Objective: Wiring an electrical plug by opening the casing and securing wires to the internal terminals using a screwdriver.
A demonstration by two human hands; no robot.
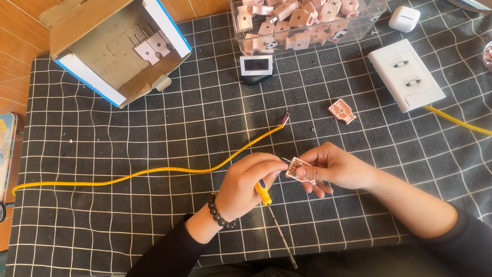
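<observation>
While the right hand (pixel 335 166) pinches a small pink plug part (pixel 300 170) by its right edge, the left hand (pixel 248 184) touches its left side, fingers closed around a yellow-handled screwdriver (pixel 266 197).

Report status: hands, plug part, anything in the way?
Left hand grips yellow screwdriver. Right hand pinches pink plug part. Yellow cable lies just beyond, not blocking.
</observation>
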